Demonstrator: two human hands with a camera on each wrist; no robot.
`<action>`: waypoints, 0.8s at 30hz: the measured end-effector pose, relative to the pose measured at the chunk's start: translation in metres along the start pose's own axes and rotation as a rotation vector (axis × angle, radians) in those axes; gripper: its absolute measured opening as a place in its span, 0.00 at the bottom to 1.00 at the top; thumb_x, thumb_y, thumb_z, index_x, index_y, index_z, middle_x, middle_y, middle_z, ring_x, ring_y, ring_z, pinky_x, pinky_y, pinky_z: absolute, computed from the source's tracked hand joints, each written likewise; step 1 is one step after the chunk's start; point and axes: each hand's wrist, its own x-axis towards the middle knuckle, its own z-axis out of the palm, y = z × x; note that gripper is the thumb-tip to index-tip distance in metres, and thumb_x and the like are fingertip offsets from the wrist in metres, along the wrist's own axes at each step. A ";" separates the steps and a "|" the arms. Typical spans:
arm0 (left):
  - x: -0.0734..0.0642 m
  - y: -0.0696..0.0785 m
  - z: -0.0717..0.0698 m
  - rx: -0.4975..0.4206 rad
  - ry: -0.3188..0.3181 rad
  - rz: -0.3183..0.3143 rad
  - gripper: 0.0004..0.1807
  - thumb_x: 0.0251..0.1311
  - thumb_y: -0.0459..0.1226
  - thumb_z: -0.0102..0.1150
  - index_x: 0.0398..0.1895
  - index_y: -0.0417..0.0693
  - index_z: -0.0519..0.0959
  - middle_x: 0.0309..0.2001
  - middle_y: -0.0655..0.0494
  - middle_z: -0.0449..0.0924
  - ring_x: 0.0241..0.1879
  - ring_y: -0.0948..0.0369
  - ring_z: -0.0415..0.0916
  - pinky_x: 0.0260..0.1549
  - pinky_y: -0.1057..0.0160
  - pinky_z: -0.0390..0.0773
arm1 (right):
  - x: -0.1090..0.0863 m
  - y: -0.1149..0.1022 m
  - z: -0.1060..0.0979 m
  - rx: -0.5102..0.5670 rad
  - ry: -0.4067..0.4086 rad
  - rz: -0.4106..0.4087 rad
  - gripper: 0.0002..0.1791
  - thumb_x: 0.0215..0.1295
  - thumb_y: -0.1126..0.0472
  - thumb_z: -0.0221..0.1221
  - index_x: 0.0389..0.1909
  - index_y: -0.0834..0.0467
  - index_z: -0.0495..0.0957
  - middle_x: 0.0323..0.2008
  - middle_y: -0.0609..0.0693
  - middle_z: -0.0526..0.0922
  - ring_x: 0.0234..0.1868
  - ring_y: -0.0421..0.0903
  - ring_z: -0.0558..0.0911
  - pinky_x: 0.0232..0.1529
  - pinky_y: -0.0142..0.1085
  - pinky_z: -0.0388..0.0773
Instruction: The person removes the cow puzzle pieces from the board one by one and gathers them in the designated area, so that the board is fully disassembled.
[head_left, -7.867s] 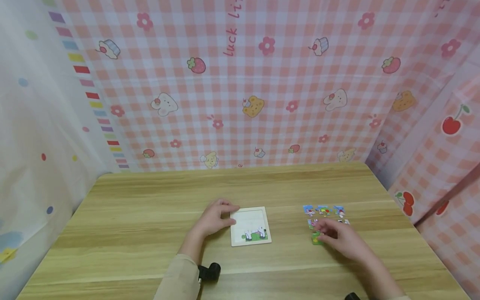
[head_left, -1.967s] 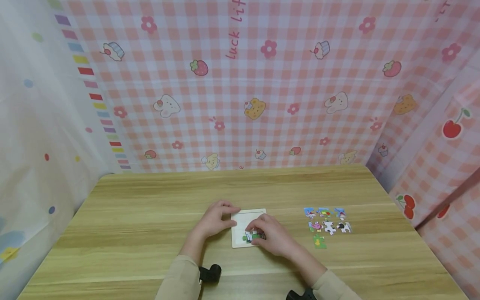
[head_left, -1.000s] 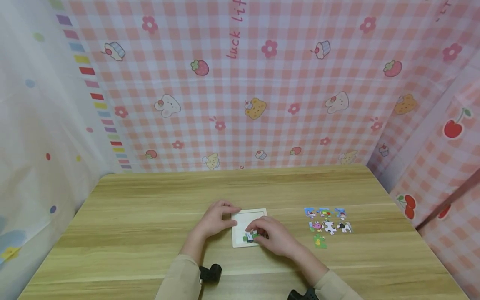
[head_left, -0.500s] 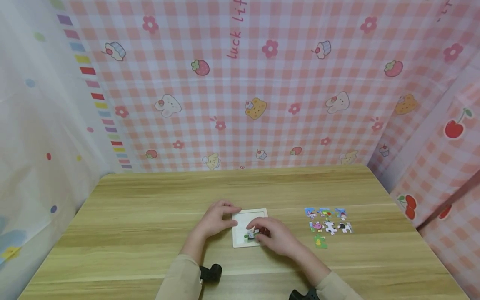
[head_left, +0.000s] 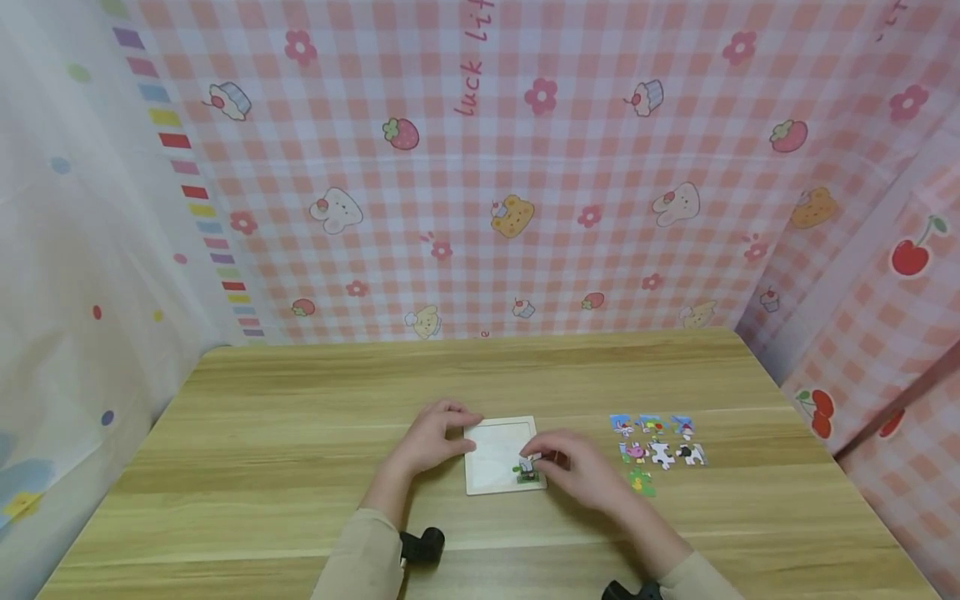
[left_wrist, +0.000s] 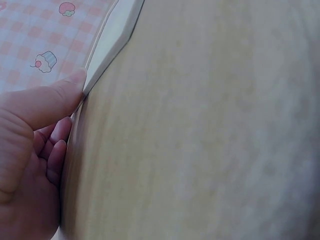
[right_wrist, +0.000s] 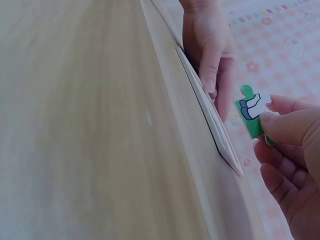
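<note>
A square white puzzle tray (head_left: pixel 487 487) lies flat on the wooden table. My left hand (head_left: pixel 431 437) holds it at its far left corner, thumb on the left rim and a finger by the far edge; in the left wrist view the thumb (left_wrist: pixel 55 100) touches the rim. Between thumb and fingers, my right hand (head_left: pixel 585 473) pinches a jigsaw piece (right_wrist: pixel 255 110), green with white legs and grey hooves. The right wrist view shows it tilted and apart from the tray. Whether another piece lies beneath it at the tray's lower right, I cannot tell.
Several loose jigsaw pieces lie to the tray's right: blue ones in a far row, a pink-faced piece (head_left: pixel 633 452), white pieces such as one (head_left: pixel 660 455) beside it, and a green piece (head_left: pixel 641 482) nearest. A checkered curtain (head_left: pixel 480 167) hangs behind the table (head_left: pixel 300 433).
The right hand went from the loose pieces to the tray, then took up the hoofed piece from its lower part and shifted right with it. The left hand has stayed at the corner.
</note>
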 end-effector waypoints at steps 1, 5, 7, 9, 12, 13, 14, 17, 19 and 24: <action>0.000 0.000 0.000 -0.004 -0.001 -0.002 0.22 0.63 0.34 0.71 0.61 0.42 0.84 0.57 0.45 0.78 0.59 0.46 0.72 0.63 0.42 0.70 | -0.002 0.001 -0.002 -0.006 0.010 0.007 0.12 0.65 0.73 0.66 0.44 0.56 0.86 0.41 0.48 0.87 0.36 0.36 0.78 0.37 0.32 0.80; -0.001 0.001 -0.001 -0.012 -0.004 -0.008 0.22 0.63 0.34 0.71 0.61 0.42 0.84 0.57 0.45 0.77 0.59 0.45 0.71 0.63 0.41 0.70 | -0.009 0.005 -0.008 -0.016 0.050 0.022 0.14 0.63 0.75 0.66 0.44 0.56 0.86 0.43 0.50 0.88 0.36 0.35 0.78 0.37 0.32 0.80; -0.001 0.001 -0.001 -0.010 -0.006 -0.009 0.22 0.63 0.34 0.71 0.61 0.42 0.84 0.58 0.44 0.77 0.60 0.45 0.71 0.64 0.41 0.70 | -0.013 0.006 -0.012 -0.024 0.072 0.016 0.15 0.61 0.76 0.66 0.44 0.57 0.86 0.43 0.51 0.88 0.36 0.36 0.79 0.36 0.32 0.81; -0.001 0.002 -0.001 -0.005 -0.006 -0.006 0.22 0.63 0.34 0.71 0.61 0.42 0.84 0.58 0.44 0.77 0.60 0.45 0.71 0.64 0.41 0.70 | -0.017 0.007 -0.015 -0.028 0.091 0.001 0.15 0.60 0.78 0.66 0.44 0.59 0.86 0.42 0.52 0.88 0.36 0.37 0.80 0.36 0.32 0.81; -0.001 0.002 -0.001 0.002 -0.005 0.000 0.22 0.63 0.34 0.71 0.61 0.42 0.84 0.58 0.43 0.77 0.60 0.45 0.71 0.64 0.41 0.69 | -0.022 0.008 -0.020 -0.037 0.109 0.016 0.15 0.60 0.78 0.66 0.45 0.60 0.85 0.41 0.51 0.88 0.37 0.39 0.83 0.37 0.32 0.83; -0.001 0.002 -0.001 0.003 -0.005 0.003 0.22 0.63 0.34 0.71 0.61 0.42 0.84 0.58 0.43 0.77 0.60 0.45 0.71 0.64 0.41 0.69 | -0.023 0.008 -0.022 -0.045 0.112 0.031 0.15 0.60 0.78 0.66 0.45 0.59 0.85 0.41 0.50 0.88 0.38 0.39 0.83 0.38 0.32 0.83; -0.001 0.002 -0.001 0.003 -0.004 0.004 0.22 0.63 0.33 0.71 0.61 0.41 0.84 0.58 0.43 0.77 0.60 0.44 0.71 0.64 0.41 0.69 | -0.024 0.007 -0.024 -0.047 0.115 0.046 0.15 0.60 0.77 0.66 0.45 0.58 0.85 0.42 0.49 0.88 0.39 0.40 0.83 0.39 0.32 0.83; -0.001 0.002 -0.001 0.003 -0.001 0.007 0.22 0.63 0.33 0.71 0.61 0.41 0.84 0.58 0.43 0.77 0.60 0.44 0.71 0.64 0.41 0.69 | -0.028 0.007 -0.029 -0.071 0.130 0.072 0.16 0.61 0.78 0.66 0.45 0.57 0.85 0.43 0.48 0.88 0.41 0.40 0.84 0.41 0.33 0.84; -0.001 0.001 0.000 0.001 -0.001 0.007 0.22 0.63 0.33 0.71 0.60 0.41 0.84 0.58 0.43 0.77 0.60 0.44 0.71 0.64 0.41 0.69 | -0.031 0.008 -0.032 -0.079 0.143 0.068 0.17 0.60 0.79 0.66 0.45 0.58 0.85 0.43 0.49 0.88 0.41 0.40 0.84 0.41 0.34 0.84; -0.001 0.001 0.000 0.001 -0.001 0.009 0.22 0.63 0.33 0.71 0.60 0.41 0.84 0.58 0.43 0.77 0.60 0.45 0.71 0.63 0.41 0.70 | -0.039 0.011 -0.043 -0.100 0.164 0.062 0.17 0.60 0.79 0.65 0.45 0.58 0.85 0.43 0.49 0.88 0.39 0.36 0.83 0.38 0.33 0.84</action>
